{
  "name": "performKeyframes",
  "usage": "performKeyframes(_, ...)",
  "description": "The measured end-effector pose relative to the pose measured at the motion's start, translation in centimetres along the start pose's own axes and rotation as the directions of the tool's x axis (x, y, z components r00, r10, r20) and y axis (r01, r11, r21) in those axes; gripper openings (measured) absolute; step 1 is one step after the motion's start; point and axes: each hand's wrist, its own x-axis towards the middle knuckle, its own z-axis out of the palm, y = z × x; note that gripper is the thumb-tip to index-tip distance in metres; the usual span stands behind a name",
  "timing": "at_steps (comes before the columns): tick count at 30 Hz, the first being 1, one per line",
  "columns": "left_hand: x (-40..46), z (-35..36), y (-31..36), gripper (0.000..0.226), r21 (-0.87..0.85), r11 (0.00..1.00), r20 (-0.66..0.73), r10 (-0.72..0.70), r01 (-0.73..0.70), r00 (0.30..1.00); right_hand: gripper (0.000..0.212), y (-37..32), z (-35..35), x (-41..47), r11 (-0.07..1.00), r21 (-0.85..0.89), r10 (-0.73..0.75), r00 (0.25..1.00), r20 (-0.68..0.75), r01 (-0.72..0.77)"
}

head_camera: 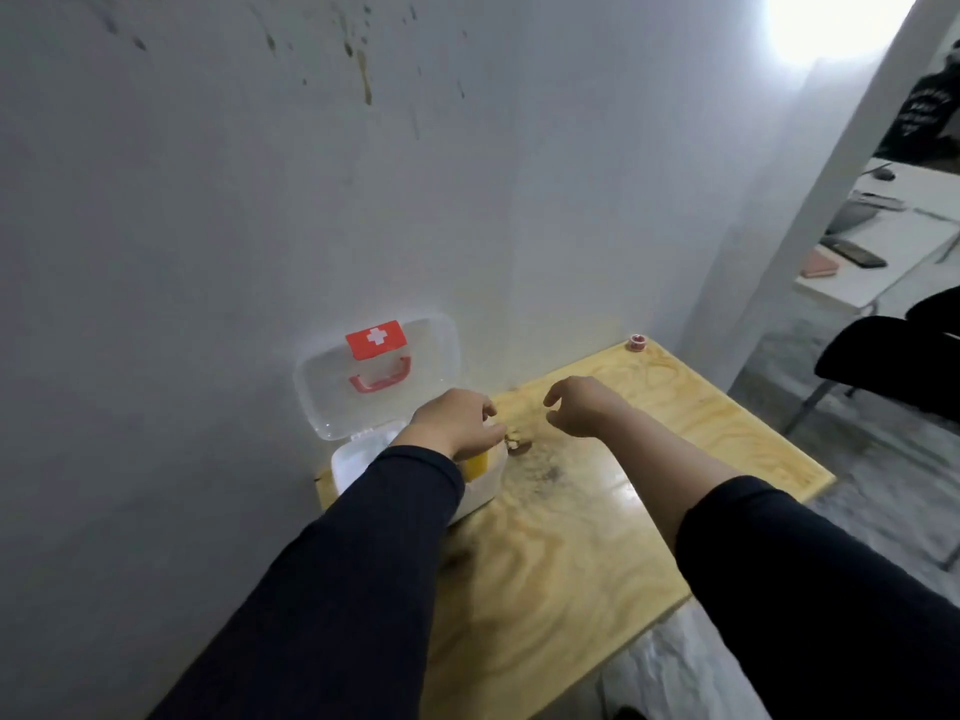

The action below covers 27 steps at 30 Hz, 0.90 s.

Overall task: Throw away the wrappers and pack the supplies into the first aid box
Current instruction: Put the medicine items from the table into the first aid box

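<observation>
The white first aid box (353,467) stands open at the table's far left, its clear lid (332,387) with a red cross label and red handle leaning against the wall. My left hand (457,420) rests over the box's right end, above a yellow item (478,465) inside; what its fingers hold is hidden. A small brownish item (518,444) lies on the table just right of that hand. My right hand (579,407) hovers above the table, fingers curled and apart, with nothing in it. A small red-and-white tape roll (636,342) sits at the far right corner.
The wooden table (545,553) stands against a grey wall. White plastic sheeting (670,662) lies below the table's near right edge. A black chair (883,361) and a white desk (852,283) with a phone stand to the right.
</observation>
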Motion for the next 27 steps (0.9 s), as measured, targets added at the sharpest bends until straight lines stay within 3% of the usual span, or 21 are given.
performKeyframes(6, 6.6, 2.5, 6.0, 0.047, -0.058, 0.997, 0.053, 0.045, -0.042, 0.998, 0.040, 8.7, -1.8, 3.3, 0.997, -0.045, 0.073, 0.996, 0.060, -0.070)
performKeyframes(15, 17.4, 5.3, 11.7, 0.044, -0.126, 0.990, 0.074, -0.057, 0.066, 0.996, 0.038, 19.6, -4.5, 13.6, 0.996, 0.058, 0.067, 0.996, 0.058, -0.071)
performKeyframes(22, 23.5, 8.1, 12.4, 0.045, -0.161, 0.969, 0.112, -0.171, 0.187, 0.979, 0.035, 23.7, -3.4, 23.4, 0.976, 0.220, 0.003, 1.000, -0.011, 0.000)
performKeyframes(27, 24.9, 9.9, 11.9, 0.043, -0.167, 0.955, 0.122, -0.229, 0.247, 0.966, 0.041, 24.8, -1.5, 27.4, 0.975, 0.221, 0.019, 1.000, -0.022, -0.013)
